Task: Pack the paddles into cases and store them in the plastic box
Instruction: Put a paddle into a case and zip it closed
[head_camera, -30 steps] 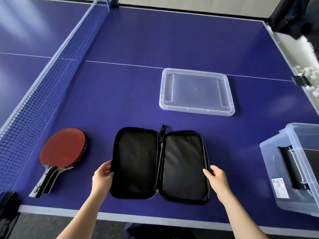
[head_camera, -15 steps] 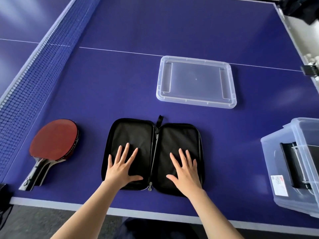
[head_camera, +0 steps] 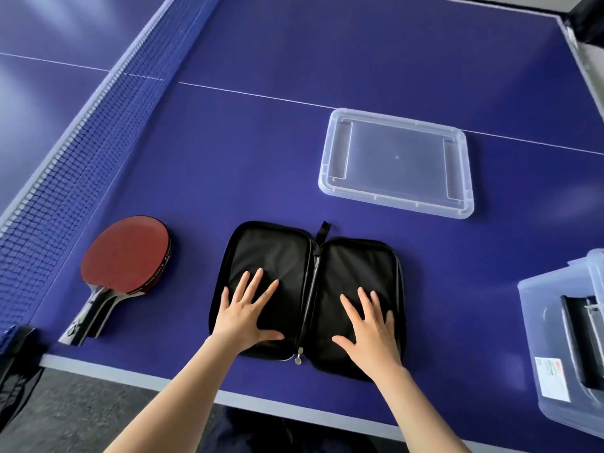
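Observation:
A black paddle case (head_camera: pixel 284 253) lies unzipped and spread flat near the table's front edge. My left hand (head_camera: pixel 243 317) presses flat on its left half, fingers spread. My right hand (head_camera: pixel 369 328) presses flat on its right half the same way. Two stacked paddles (head_camera: pixel 125 256), red rubber up, lie to the left of the case with their handles toward me. The clear plastic box (head_camera: pixel 536 308) stands at the right edge with a black case inside it. Its clear lid (head_camera: pixel 397 163) lies flat beyond the open case.
The blue net (head_camera: pixel 65 165) runs along the left side, close to the paddles. The table's front edge (head_camera: pixel 137 374) is just under my wrists. A dark bag (head_camera: pixel 16 384) hangs at the lower left corner.
My hands left the case's outer edges and came down flat on its two inner halves. Since half a second ago they have barely moved; the view shifted slightly.

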`<state>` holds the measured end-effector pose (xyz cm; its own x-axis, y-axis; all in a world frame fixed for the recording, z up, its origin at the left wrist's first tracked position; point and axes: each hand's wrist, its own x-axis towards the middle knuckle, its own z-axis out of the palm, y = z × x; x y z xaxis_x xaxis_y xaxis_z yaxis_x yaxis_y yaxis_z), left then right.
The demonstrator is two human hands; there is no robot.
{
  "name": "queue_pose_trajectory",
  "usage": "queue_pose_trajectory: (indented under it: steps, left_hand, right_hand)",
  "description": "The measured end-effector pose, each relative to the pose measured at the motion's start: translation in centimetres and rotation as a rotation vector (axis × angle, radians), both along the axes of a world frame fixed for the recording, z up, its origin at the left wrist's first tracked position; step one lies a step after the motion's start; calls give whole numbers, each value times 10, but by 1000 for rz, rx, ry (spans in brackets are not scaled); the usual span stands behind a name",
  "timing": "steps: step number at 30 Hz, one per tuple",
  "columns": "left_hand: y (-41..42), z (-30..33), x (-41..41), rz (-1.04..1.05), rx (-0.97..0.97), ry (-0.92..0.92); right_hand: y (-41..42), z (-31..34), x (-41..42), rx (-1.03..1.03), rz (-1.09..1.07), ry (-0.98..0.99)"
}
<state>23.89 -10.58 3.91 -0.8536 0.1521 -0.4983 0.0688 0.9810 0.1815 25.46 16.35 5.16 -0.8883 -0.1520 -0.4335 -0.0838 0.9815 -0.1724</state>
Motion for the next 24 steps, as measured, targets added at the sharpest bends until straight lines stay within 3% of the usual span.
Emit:
queue_pose_trajectory:
  steps: [4,7,11,17,24]
  left_hand:
    - [-20,17,-10,123,200,146]
    - [-59,35,-18,244,276,390]
    - [-138,54,-29,453,257,596]
    - [-253,49,-40,915,274,375]
    - [-306,21,-51,1071,583,66]
  right_hand:
    - [-38,21,-11,-88,-187,146]
    - [-86,34,-24,-330,-336,266]
    - [-173,43,-38,-641,-464,225]
    - [-294,42,-58,-845,-603,-82]
    - [-367,26,-69,-842,-725,-283]
